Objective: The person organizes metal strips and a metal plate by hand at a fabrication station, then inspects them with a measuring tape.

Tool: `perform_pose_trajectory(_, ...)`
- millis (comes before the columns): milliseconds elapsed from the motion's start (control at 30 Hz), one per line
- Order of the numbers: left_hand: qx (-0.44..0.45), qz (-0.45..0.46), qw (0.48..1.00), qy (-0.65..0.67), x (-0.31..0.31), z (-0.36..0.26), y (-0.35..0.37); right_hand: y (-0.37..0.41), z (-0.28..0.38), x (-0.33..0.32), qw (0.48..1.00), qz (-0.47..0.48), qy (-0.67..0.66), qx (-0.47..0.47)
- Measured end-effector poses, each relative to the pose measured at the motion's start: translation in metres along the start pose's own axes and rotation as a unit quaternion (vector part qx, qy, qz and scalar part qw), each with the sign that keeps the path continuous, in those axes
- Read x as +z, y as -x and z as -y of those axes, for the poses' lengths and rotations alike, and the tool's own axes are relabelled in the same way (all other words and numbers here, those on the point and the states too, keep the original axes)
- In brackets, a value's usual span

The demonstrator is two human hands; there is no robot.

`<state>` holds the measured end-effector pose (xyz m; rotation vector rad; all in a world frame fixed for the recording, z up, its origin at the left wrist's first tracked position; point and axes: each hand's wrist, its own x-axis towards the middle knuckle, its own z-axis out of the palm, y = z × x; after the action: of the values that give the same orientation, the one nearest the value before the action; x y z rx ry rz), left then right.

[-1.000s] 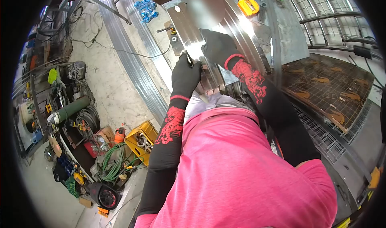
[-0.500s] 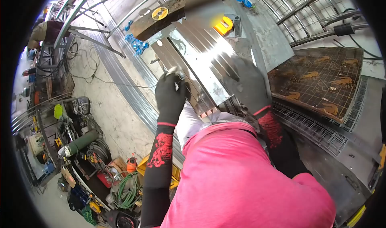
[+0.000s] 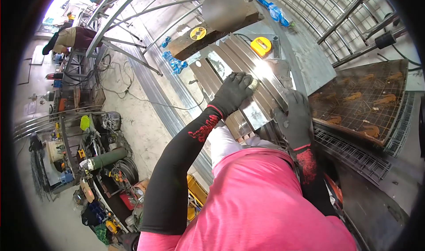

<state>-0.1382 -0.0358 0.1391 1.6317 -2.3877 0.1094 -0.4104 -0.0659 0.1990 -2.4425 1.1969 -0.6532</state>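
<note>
Several long brown metal profiles (image 3: 248,61) lie side by side on the work surface in front of me, with strips of bare grey metal (image 3: 255,114) between them. My left hand (image 3: 233,94) is closed around a pale crumpled wad (image 3: 253,84), like a rag, and presses it on the profiles. At the near right end of the profiles is my right hand (image 3: 295,120), thumb apart from the fingers, gripping the edge of the rightmost profile. Both hands wear dark gloves. The right fingertips are partly hard to make out.
Beyond the profiles sit a yellow tape measure (image 3: 261,46) and a yellow disc (image 3: 198,33) on a dark beam (image 3: 186,49). A printed brown board (image 3: 358,100) lies to the right over wire mesh. At left are a metal frame (image 3: 93,45), cables, tools and another person (image 3: 73,36).
My left hand has moved right with the pale wad, from the left profile across to the middle ones. My right hand, blurred before, now rests at the profile's edge. The view has shifted.
</note>
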Motion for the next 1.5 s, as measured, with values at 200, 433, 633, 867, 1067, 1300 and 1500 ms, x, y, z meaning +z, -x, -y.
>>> perform_pose_trajectory(200,0.069,-0.034,0.995,-0.057,0.005,0.016,0.0,0.012,-0.001,0.014,0.999,0.033,0.002,-0.015)
perform_pose_trajectory(433,0.125,0.021,0.99,-0.069,-0.02,0.038,-0.022,0.011,-0.028,0.018,0.996,-0.053,-0.066,-0.015)
perform_pose_trajectory(633,-0.073,-0.281,0.957,-0.011,-0.12,0.042,-0.061,-0.039,0.01,-0.01,0.945,-0.072,-0.316,0.033)
perform_pose_trajectory(867,-0.469,-0.407,0.766,0.168,-0.119,0.04,-0.068,-0.092,0.058,0.053,0.963,-0.067,-0.204,-0.161)
perform_pose_trajectory(1067,-0.616,-0.272,0.693,0.257,-0.04,0.042,-0.014,-0.069,0.062,0.083,0.98,0.115,-0.139,-0.083)
perform_pose_trajectory(1300,-0.607,-0.302,0.68,0.278,-0.02,0.009,0.044,-0.042,0.029,0.127,0.892,0.218,-0.377,0.116)
perform_pose_trajectory(1500,-0.662,-0.202,0.677,0.248,0.0,-0.024,0.081,-0.044,0.025,0.129,0.925,0.224,-0.3,0.071)
